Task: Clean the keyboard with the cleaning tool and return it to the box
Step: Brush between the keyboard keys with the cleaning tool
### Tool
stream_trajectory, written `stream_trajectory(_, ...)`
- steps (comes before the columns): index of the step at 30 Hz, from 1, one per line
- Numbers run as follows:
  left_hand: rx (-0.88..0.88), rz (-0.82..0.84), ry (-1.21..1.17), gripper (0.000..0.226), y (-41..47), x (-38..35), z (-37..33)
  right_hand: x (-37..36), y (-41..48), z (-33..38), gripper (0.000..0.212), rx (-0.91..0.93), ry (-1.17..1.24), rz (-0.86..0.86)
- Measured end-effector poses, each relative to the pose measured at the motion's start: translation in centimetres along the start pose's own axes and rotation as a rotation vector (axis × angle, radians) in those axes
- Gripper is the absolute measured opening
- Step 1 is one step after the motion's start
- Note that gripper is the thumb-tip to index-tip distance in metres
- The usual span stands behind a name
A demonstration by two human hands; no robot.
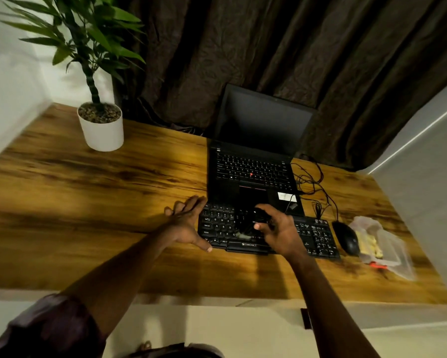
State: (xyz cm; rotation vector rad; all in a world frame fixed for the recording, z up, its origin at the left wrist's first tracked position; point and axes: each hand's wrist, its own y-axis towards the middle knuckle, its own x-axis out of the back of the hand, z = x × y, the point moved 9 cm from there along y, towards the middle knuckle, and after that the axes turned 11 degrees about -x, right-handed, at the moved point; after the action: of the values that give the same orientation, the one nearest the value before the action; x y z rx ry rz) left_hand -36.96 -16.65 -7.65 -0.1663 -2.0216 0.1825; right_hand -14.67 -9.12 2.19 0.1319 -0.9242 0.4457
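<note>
A wood-grain desk is stretching across the view, with a dark brown curtain hanging behind it and pale walls closing in on both sides. A leafy plant is standing in a white pot at the far left. An open black laptop is sitting at the far centre, with cables trailing to its right.

The black keyboard is lying just in front of the laptop. The left hand is lying flat with fingers spread, holding nothing, touching the keyboard's left end. The right hand is curling around the dark cleaning tool and holding it over the keyboard's middle keys; the tool is looking too blurred for detail. A mouse is sitting just right of the keyboard, and the clear plastic box is lying beyond it.

"ZEBRONICS" is showing on the keyboard's near edge.
</note>
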Motion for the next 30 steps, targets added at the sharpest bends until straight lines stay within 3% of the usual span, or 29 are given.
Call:
stream_trajectory(9, -0.017, 0.020, -0.052, 0.150, 0.2, -0.4, 0.1, -4.4, 0.0, 4.4, 0.044, 0.058, 0.027, 0.080)
stream_trajectory(19, -0.028, 0.009, -0.113, 0.150, 0.2, -0.5, 0.1, 0.9, -1.0, 0.2, 0.039, 0.022, 0.019, 0.004)
stream_trajectory(30, -0.001, -0.010, -0.091, 0.150, 0.1, -0.4, 0.0, -2.1, 0.0, 1.5, 0.047, 0.007, 0.066, 0.082)
